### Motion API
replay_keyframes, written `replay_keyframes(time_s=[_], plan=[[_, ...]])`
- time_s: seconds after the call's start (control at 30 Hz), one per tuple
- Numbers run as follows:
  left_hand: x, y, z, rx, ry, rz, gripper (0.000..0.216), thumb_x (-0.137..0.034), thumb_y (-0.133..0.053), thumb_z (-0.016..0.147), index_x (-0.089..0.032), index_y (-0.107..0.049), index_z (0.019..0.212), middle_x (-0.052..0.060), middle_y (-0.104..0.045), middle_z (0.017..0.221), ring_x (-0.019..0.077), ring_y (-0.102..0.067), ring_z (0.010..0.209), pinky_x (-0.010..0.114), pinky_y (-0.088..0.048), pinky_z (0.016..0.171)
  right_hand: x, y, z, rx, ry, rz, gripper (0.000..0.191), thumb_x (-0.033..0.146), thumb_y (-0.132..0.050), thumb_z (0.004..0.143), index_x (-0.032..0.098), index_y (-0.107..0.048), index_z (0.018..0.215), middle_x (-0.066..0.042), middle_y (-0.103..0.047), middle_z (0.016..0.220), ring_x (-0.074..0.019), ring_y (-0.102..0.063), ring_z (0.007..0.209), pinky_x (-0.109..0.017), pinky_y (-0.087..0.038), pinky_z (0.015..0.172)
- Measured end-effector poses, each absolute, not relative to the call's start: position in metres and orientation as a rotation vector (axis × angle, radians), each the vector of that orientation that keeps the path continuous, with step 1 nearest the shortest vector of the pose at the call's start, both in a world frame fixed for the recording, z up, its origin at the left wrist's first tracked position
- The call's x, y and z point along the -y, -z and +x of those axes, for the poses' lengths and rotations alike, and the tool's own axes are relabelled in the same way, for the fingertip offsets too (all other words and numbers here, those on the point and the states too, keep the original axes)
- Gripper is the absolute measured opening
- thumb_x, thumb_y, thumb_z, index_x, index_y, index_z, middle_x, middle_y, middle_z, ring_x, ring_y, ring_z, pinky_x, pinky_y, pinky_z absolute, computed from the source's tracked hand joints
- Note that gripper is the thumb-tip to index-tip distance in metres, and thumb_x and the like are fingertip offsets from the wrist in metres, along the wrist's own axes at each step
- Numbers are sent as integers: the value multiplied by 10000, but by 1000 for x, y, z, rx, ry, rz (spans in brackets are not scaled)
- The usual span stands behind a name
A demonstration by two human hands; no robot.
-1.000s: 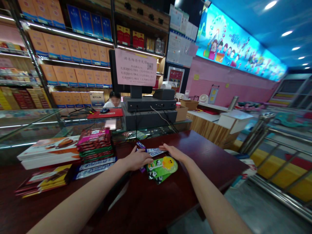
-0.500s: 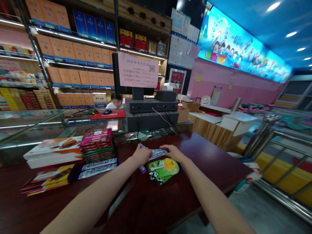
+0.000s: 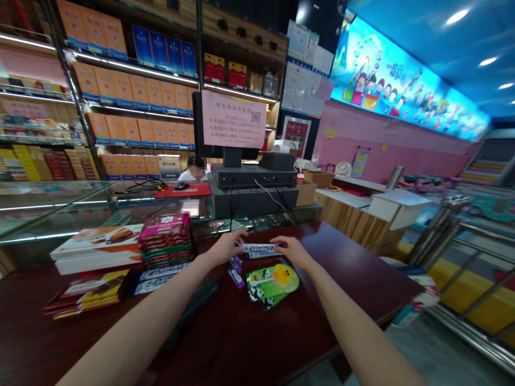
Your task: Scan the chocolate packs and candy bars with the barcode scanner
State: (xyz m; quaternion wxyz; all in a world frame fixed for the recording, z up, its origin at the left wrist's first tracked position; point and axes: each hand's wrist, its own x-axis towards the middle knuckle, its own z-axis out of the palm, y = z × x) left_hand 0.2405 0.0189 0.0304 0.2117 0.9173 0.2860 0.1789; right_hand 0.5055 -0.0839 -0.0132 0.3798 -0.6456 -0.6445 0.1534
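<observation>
A slim blue-and-white wrapped stick pack lies crosswise between my hands, with a second similar pack partly under it. My left hand has its fingers and thumb closed at the left end. At the right end, my right hand pinches with thumb and fingers. Just below my left hand lie small purple packets on the dark red table. Nearer to me are green panda-print packets with a yellow duck shape on top.
To the left are a stack of maroon and green bags, white boxes, yellow-and-red packets and more blue-white packs. A dark object lies beneath my left forearm. Behind stand a glass counter, a cash register and a person.
My left hand has moved from over the purple packets to the left end of the blue-and-white pack, uncovering them. The pack now lies straighter. The view has shifted slightly left.
</observation>
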Motion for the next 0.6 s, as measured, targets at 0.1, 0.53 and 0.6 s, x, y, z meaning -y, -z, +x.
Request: replay_keyframes(time_s=[0.1, 0.53, 0.6], plan=[[-26, -37, 221, -811, -612, 2461, 484, -193, -650, 776, -199, -555, 1251, 26, -739, 1020, 171, -700, 858, 285, -537, 805, 78, 4, 494, 1610, -408, -1583, 336, 282, -680, 798, 193, -745, 1116, -73, -771, 1069, -236, -706, 975, -362, -519, 904], [-7, -41, 116, -863, -1177, 2115, 518, -424, -653, 812, -256, -562, 1293, 2, -702, 973, 169, -661, 828, 340, -521, 843, 57, -23, 392, 1306, -611, -1169, 404, 319, -740, 723, 208, -672, 1106, 36, -647, 750, -150, -597, 676, -277, -455, 665], [-1, -41, 102, -908, -1236, 2102, 515, -422, -651, 815, -263, -567, 1296, 0, -686, 981, 158, -658, 799, 336, -530, 827, 56, -23, 374, 1304, -605, -1141, 425, 302, -730, 737, 210, -644, 1143, 33, -644, 768, -149, -597, 678, -275, -454, 658]])
